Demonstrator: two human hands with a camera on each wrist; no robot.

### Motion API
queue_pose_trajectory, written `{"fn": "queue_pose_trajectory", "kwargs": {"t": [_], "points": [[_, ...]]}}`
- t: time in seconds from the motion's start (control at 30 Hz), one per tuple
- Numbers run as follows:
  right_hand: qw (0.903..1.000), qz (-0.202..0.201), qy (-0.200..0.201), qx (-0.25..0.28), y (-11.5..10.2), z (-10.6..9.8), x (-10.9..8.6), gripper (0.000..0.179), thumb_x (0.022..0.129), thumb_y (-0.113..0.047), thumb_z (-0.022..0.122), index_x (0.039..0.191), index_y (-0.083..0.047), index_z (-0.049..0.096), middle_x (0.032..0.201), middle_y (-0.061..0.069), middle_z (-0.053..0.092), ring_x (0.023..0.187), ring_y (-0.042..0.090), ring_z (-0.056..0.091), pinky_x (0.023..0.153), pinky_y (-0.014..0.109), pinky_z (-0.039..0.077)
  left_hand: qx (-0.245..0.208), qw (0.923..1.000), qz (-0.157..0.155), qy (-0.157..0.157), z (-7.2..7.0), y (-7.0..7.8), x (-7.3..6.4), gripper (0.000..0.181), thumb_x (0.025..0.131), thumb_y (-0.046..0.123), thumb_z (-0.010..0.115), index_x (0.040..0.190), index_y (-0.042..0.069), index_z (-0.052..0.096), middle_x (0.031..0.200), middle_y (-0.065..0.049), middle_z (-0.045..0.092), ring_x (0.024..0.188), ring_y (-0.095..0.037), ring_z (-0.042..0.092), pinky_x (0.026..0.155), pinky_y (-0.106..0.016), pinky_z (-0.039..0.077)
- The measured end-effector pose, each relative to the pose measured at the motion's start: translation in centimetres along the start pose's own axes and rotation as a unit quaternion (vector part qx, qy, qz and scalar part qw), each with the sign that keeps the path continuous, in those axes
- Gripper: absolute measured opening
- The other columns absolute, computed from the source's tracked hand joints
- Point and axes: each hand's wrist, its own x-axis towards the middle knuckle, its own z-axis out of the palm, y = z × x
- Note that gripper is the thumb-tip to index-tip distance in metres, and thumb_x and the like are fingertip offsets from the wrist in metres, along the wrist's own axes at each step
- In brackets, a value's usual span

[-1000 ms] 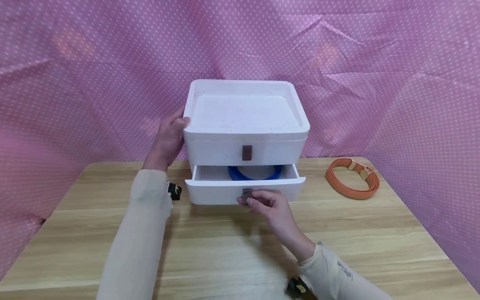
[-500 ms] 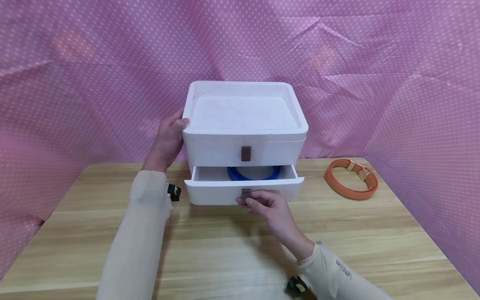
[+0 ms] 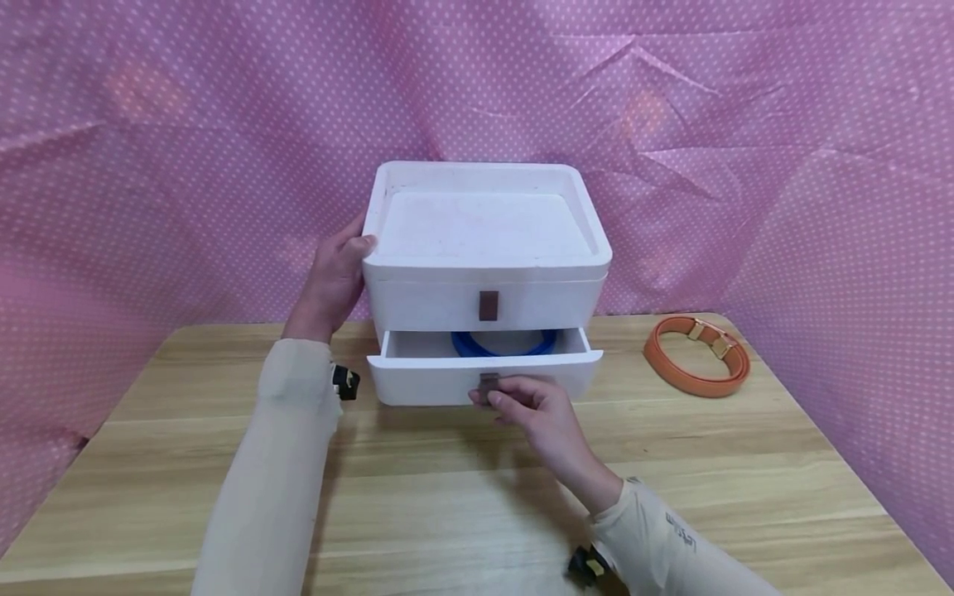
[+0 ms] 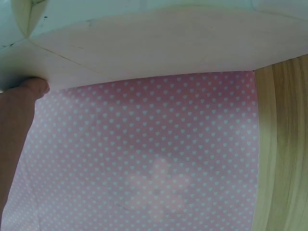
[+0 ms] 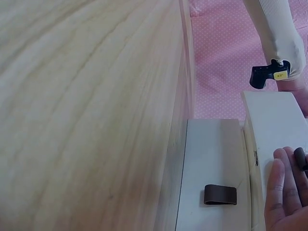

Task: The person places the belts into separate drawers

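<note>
A white drawer cabinet (image 3: pixel 488 219) stands at the back of the table. My left hand (image 3: pixel 333 277) holds its left side, with the thumb at the top rim. In the left wrist view a finger (image 4: pixel 36 87) shows against the cabinet's wall. One drawer (image 3: pixel 425 382) under the top one is partly pulled out. My right hand (image 3: pixel 540 414) pinches that drawer's brown pull tab (image 3: pixel 488 385) between thumb and fingers. A blue coiled band (image 3: pixel 465 343) lies inside, its front hidden by the drawer front.
A tan coiled belt (image 3: pixel 674 377) with gold buckle parts lies at the right on the wooden table (image 3: pixel 417 513). In the right wrist view a lower drawer front (image 5: pixel 214 149) with its own brown tab (image 5: pixel 220 195) is flush. Pink dotted cloth (image 3: pixel 477 83) hangs behind.
</note>
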Motion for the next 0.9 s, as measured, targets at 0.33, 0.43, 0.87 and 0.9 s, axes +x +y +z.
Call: {"fn": "queue_pose_trajectory", "kwargs": {"t": [0.33, 0.43, 0.87, 0.9], "points": [[1.0000, 0.001, -0.002, 0.002, 0.24, -0.17, 0.32, 0.021, 0.097, -0.011, 0.061, 0.111, 0.003, 0.069, 0.107, 0.013, 0.072, 0.102, 0.028, 0.068, 0.084, 0.058, 0.053, -0.013, 0.9998, 0.012, 0.004, 0.05, -0.16, 0.14, 0.061, 0.094, 0.021, 0.048, 0.153, 0.018, 0.034, 0.158, 0.000, 0.030, 0.144, -0.021, 0.025, 0.116, -0.038, 0.024], [1.0000, 0.001, -0.004, 0.003, 0.35, -0.27, 0.41, 0.022, 0.097, -0.012, 0.062, 0.112, 0.002, 0.070, 0.108, 0.012, 0.072, 0.103, 0.028, 0.068, 0.085, 0.059, 0.052, -0.008, 0.9999, 0.007, 0.004, 0.01, -0.11, 0.09, 0.061, 0.094, 0.022, 0.048, 0.153, 0.019, 0.034, 0.158, 0.000, 0.030, 0.144, -0.022, 0.026, 0.116, -0.039, 0.024], [1.0000, -0.001, 0.000, -0.004, 0.42, -0.30, 0.58, 0.023, 0.097, -0.013, 0.061, 0.113, 0.001, 0.070, 0.108, 0.011, 0.072, 0.102, 0.027, 0.068, 0.083, 0.054, 0.055, -0.024, 0.9997, 0.009, -0.001, -0.01, -0.11, 0.13, 0.062, 0.094, 0.020, 0.048, 0.153, 0.012, 0.033, 0.157, -0.008, 0.031, 0.142, -0.027, 0.031, 0.116, -0.039, 0.026], [1.0000, -0.002, -0.001, -0.003, 0.41, -0.31, 0.58, 0.023, 0.097, -0.013, 0.061, 0.113, 0.001, 0.070, 0.108, 0.011, 0.072, 0.102, 0.026, 0.068, 0.083, 0.053, 0.055, -0.020, 0.9998, 0.007, -0.001, -0.01, -0.11, 0.14, 0.062, 0.094, 0.021, 0.048, 0.154, 0.014, 0.033, 0.158, -0.006, 0.031, 0.142, -0.026, 0.030, 0.116, -0.039, 0.026]]}}
